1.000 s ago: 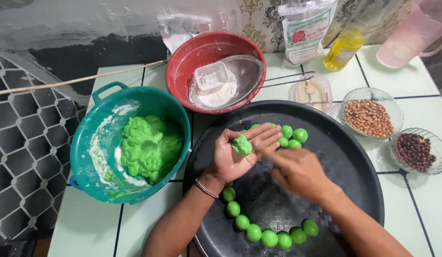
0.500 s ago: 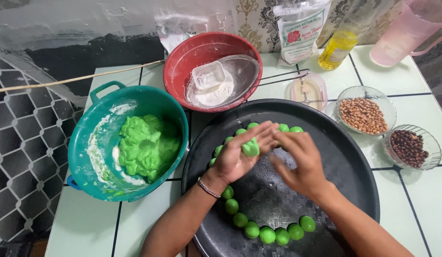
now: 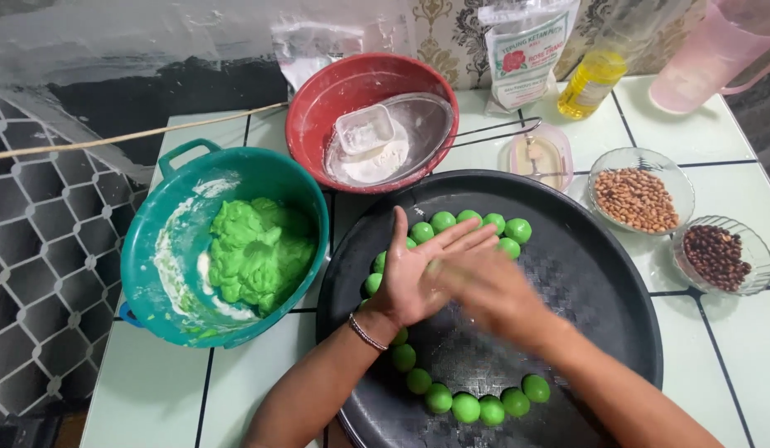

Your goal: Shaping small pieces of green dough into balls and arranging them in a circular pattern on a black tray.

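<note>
My left hand (image 3: 414, 270) lies palm up over the big black round tray (image 3: 600, 274). My right hand (image 3: 493, 286) presses flat on top of it, blurred, with the green dough piece hidden between the two palms. Small green dough balls (image 3: 472, 220) line the tray's far rim, and more dough balls (image 3: 476, 406) curve along its near rim. A mass of green dough (image 3: 256, 253) sits in the teal basin (image 3: 165, 199) to the left of my hands.
A red bowl (image 3: 318, 108) with white flour and a clear tub stands behind the tray. Glass bowls of peanuts (image 3: 638, 199) and dark beans (image 3: 716, 255) are at right. Flour bag (image 3: 526, 54), oil bottle (image 3: 592, 83), pink jug (image 3: 700, 54) at back. Wire mesh at left.
The dough piece lay open on my left palm; my right hand has come over it and now covers it, palms together.
</note>
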